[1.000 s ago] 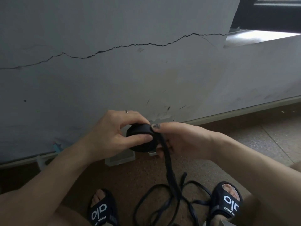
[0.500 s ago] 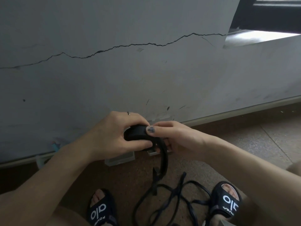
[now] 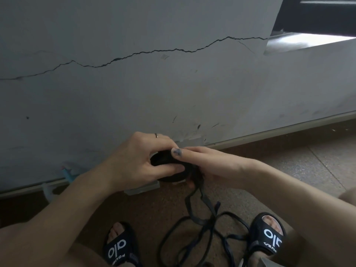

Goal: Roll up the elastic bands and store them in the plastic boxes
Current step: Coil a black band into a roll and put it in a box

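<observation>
Gripping the black roll of elastic band (image 3: 169, 166), the left hand (image 3: 138, 162) wraps it from the left side: thumb lies across the near face, fingers curl over the top edge. A ring (image 3: 156, 135) sits on one finger of that hand. Right hand (image 3: 208, 164) meets the roll from the right; its thumb, nail showing dark polish, presses on the upper rim, and the other fingers curl behind and under, closed on the band where it leaves the roll. Roll is held in the air, above the floor (image 3: 279, 170) and in front of the wall base.

Loose tail of the band (image 3: 200, 214) drops from the right side of the roll, between the two hands, and ends in tangled loops on the floor between the feet. Some loops touch the right sandal (image 3: 269, 239); the left sandal (image 3: 119, 245) lies just left of the tangle. Both sandals black with white lettering.

Clear plastic box (image 3: 142, 189) sits on the floor against the wall, directly below the left hand, mostly hidden by it. A second clear container (image 3: 49, 189) stands farther left along the skirting; contents cannot be made out. Something pale blue (image 3: 67, 173) leans at the wall near it, too blurred to identify.

Grey wall (image 3: 134, 103) carries a long jagged crack (image 3: 154, 52) running left to right. Dark window frame (image 3: 317, 14) at top right
</observation>
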